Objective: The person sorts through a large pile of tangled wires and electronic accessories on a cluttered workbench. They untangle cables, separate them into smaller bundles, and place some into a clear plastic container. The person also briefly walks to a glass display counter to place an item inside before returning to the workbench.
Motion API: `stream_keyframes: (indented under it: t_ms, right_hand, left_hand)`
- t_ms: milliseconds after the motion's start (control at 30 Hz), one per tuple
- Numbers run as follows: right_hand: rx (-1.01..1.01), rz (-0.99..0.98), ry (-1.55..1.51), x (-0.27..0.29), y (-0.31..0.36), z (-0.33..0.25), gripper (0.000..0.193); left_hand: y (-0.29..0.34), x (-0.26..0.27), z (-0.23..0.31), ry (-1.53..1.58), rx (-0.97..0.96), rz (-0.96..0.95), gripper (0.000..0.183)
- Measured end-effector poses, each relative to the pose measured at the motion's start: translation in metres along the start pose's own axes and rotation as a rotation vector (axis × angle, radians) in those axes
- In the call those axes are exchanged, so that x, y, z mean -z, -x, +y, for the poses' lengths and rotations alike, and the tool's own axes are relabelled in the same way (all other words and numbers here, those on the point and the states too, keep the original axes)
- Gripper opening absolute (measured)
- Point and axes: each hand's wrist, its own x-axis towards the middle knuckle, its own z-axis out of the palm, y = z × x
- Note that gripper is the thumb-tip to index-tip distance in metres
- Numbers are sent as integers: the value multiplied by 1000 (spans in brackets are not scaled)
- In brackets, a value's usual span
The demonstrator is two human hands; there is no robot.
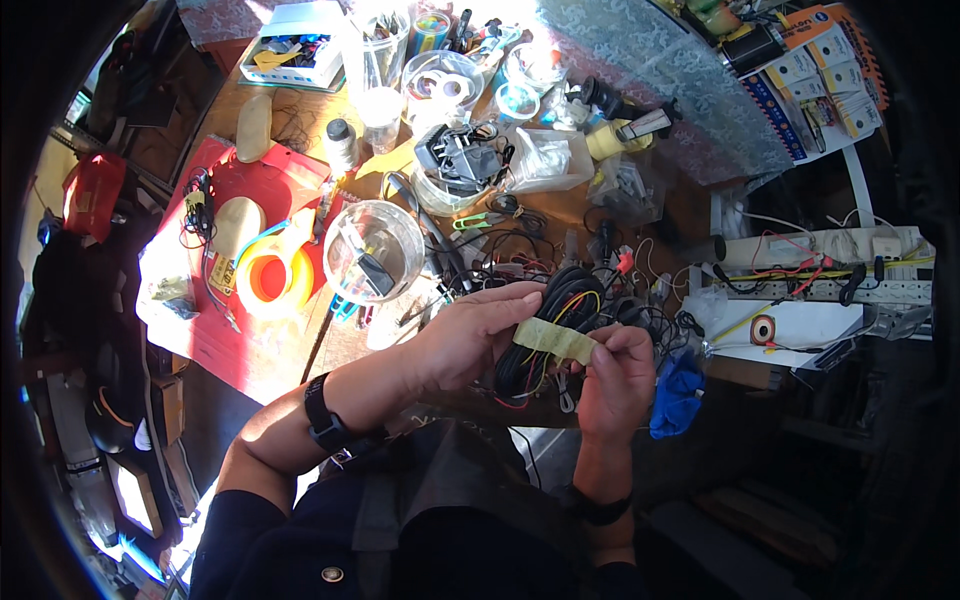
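A bundled coil of black cable (512, 372) with thin red and yellow wires showing is held up over the near edge of the bench. My left hand (465, 340) is closed around the coil's left side, thumb on top, its other fingers partly hidden. A pale yellow-green strip of tape (552, 341) lies across the front of the coil. At the strip's right end my right hand (617, 385) pinches it between thumb and fingers. Behind the coil, more tangled black cables (650, 320) lie on the bench.
On the left, a red sheet (185, 335) carries a yellow-orange tape roll (272, 283). A clear round tub (373, 252) stands near my left forearm. Farther back are a container of black adapters (460, 160) and a white box (295, 50). A blue cloth-like item (678, 395) hangs at right.
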Motion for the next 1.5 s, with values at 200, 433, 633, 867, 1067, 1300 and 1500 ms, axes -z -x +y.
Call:
stream_keyframes:
  t_ms: [200, 433, 633, 867, 1067, 1300, 1500]
  right_hand:
    - [27, -54, 21, 0, 0, -4, 16]
    - [43, -40, 49, -2, 2, -6, 16]
    - [87, -53, 82, -4, 2, -7, 17]
    - [65, -43, 39, -8, 3, -12, 19]
    - [185, -101, 213, -10, 3, -17, 20]
    - [199, -68, 341, -8, 4, -21, 21]
    - [359, -88, 736, -10, 3, -30, 14]
  left_hand:
    - [-1, 1, 1, -1, 2, 12, 44]
    - [3, 1, 4, 77, 33, 5, 42]
    - [0, 4, 0, 65, 35, 16, 43]
    - [0, 4, 0, 60, 34, 46, 40]
    - [4, -5, 5, -59, -10, 84, 38]
    - [5, -1, 10, -267, 21, -20, 42]
    - [0, 5, 2, -254, -5, -27, 43]
